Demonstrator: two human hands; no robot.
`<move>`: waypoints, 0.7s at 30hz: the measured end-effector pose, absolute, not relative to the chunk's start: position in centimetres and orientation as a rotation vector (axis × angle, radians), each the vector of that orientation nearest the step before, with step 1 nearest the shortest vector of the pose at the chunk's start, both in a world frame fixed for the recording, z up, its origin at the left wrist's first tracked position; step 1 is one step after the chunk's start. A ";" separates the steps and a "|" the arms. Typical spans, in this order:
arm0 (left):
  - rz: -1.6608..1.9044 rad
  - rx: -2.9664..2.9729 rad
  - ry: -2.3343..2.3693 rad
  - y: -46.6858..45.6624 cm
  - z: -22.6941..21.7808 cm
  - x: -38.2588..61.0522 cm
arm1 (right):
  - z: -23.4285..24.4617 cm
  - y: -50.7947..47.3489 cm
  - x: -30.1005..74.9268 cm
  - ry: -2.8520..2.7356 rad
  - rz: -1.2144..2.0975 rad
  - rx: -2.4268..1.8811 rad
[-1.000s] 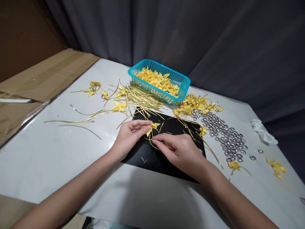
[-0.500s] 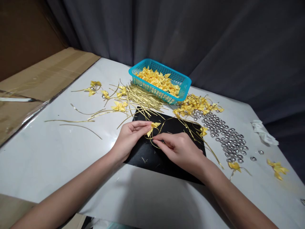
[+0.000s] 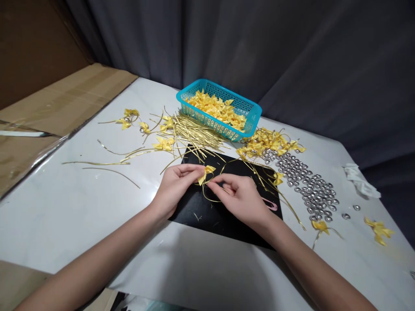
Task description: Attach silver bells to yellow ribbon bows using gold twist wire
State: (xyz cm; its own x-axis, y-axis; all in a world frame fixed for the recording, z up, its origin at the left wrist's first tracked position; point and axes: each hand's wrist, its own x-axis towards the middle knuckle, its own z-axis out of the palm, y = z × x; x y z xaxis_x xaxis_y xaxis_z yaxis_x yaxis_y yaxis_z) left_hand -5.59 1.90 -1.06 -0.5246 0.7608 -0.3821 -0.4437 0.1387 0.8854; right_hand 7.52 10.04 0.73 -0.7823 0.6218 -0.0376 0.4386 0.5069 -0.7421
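Observation:
My left hand (image 3: 180, 183) pinches a small yellow ribbon flower (image 3: 205, 173) between thumb and fingertips, above a black mat (image 3: 194, 211). Close on its right, my right hand (image 3: 238, 194) is closed in a pinch on a thin gold cord (image 3: 210, 199), which loops below the flower. The cord's exact path at the fingertips is too small to make out. A pink looped handle (image 3: 270, 204) shows partly from behind my right hand; the rest of that tool is hidden. Gold cords and a yellow flower (image 3: 278, 178) lie by the mat's right edge.
Behind the mat stands a turquoise basket (image 3: 256, 116) of yellow ribbon flowers, with a bundle of gold cords (image 3: 197, 134) before it. Many silver beads (image 3: 311, 190) spread at right, beside a pile of finished-looking flowers (image 3: 269, 142). A crumpled white tissue (image 3: 361, 180) lies at the far right.
My right hand has shifted slightly up and left, nearer the flower, and its fingers have moved along the cord. The pink handle has come into view. My left hand keeps its hold.

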 end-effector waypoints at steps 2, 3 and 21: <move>1.573 0.360 1.465 1.9 -1.2 -5.5 | 0.4 9.8 7.2 -2.387 1.329 -1.009; 1.578 0.376 1.469 1.9 -1.3 -5.4 | 0.3 9.6 7.0 -2.326 1.404 -1.050; 1.600 0.498 1.460 1.6 -1.1 -5.0 | 0.0 9.1 6.5 -2.082 1.689 -1.012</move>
State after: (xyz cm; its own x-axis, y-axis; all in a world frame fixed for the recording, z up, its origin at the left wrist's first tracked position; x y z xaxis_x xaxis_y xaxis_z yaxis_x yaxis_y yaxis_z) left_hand -5.03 1.64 -1.15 -0.5257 0.8088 -0.2635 -0.3361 0.0871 0.9378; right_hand 6.54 9.07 0.01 -0.7176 0.6638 -0.2107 0.3431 0.0736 -0.9364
